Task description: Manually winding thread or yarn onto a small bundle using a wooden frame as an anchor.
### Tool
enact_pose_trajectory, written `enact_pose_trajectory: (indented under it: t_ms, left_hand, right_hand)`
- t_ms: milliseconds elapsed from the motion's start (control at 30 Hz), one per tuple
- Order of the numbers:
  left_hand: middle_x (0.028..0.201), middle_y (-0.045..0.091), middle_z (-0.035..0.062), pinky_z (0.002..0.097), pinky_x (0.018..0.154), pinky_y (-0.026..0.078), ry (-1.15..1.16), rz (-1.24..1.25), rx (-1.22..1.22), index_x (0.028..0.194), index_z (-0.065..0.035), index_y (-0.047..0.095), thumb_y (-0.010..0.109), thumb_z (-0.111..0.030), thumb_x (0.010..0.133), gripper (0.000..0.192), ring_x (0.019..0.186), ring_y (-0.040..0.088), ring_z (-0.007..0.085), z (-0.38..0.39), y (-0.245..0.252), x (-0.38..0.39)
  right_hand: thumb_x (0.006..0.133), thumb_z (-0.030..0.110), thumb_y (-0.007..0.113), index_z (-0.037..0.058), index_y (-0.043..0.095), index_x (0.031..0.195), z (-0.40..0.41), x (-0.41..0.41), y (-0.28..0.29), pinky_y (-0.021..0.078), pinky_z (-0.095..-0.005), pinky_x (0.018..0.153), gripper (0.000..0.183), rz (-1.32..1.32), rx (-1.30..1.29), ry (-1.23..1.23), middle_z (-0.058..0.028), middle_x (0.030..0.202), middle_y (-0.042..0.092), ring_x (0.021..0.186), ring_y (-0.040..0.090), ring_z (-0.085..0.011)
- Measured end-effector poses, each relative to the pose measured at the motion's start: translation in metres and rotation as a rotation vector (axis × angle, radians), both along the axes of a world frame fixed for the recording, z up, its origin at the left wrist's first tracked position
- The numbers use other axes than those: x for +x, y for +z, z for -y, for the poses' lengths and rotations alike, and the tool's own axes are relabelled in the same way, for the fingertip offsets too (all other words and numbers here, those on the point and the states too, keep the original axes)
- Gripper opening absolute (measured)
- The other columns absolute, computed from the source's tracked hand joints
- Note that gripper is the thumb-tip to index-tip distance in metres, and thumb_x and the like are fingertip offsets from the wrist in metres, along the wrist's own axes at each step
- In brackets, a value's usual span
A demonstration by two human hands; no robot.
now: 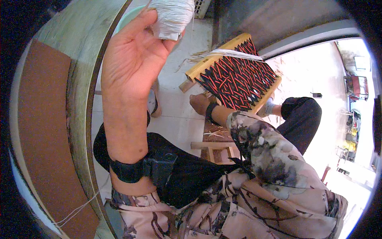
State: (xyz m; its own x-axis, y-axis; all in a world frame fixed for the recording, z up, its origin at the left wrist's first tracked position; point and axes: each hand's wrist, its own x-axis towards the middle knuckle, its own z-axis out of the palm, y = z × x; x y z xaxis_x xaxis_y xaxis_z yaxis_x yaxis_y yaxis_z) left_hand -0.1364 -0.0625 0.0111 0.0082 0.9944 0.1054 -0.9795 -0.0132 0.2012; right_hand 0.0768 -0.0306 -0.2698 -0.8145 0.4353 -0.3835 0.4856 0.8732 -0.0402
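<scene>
My left hand (pixel 134 62) is raised at the upper left, its fingers closed round a thick bundle of white thread (pixel 174 18) with a pale block-like piece at its lower end. Right of it, a wooden frame (pixel 219 56) carries a tilted panel of black and red zigzag cord (pixel 235 79). A band of white strands (pixel 237 54) crosses the panel near its upper end. My right hand (pixel 200 104) is below the frame's left corner, beside some thin pale strips. Its fingers are partly hidden, so its grip cannot be told.
A small wooden stool (pixel 213 145) stands below the frame. Thin pale strips (pixel 215 133) lie about. A curved board edge (pixel 89 119) runs down the left side. A plastic crate (pixel 203 7) stands at the top, and a bright doorway opens at the right.
</scene>
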Motion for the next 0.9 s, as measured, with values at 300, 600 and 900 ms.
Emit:
enact_pose_trajectory:
  t_ms: [300,600,900]
  left_hand:
    - [0.114,0.045,0.0163,0.0441,0.093,0.031,0.012,-0.026,0.023,0.109,0.0027,0.041,0.045,-0.005,0.08,0.03,0.108,0.041,0.0282,0.003,-0.001,-0.005]
    - [0.117,0.043,0.0162,0.0446,0.093,0.03,0.019,0.046,0.104,0.112,0.0018,0.04,0.046,-0.004,0.079,0.034,0.11,0.039,0.0283,-0.004,-0.001,0.006]
    - [0.115,0.044,0.0139,0.0415,0.091,0.033,0.149,-0.115,0.118,0.115,0.0016,0.037,0.046,-0.004,0.078,0.038,0.108,0.041,0.0271,0.008,0.02,0.012]
  right_hand:
    - [0.066,0.005,0.051,-0.0001,0.048,0.074,0.017,-0.021,-0.006,0.0459,-0.0357,0.046,0.01,-0.183,-0.096,0.058,-0.0138,0.064,0.056,0.057,0.058,-0.0273]
    - [0.072,0.021,0.049,0.0074,0.051,0.087,0.02,-0.15,0.05,0.0406,-0.0459,0.049,0.02,-0.553,-0.806,0.111,-0.0114,0.069,0.057,0.058,0.055,-0.0291]
    - [0.072,0.013,0.05,0.0066,0.049,0.09,0.003,-0.081,0.254,0.0327,-0.0459,0.083,0.019,-0.763,0.037,0.326,-0.0078,0.078,0.056,0.08,0.055,-0.0264]
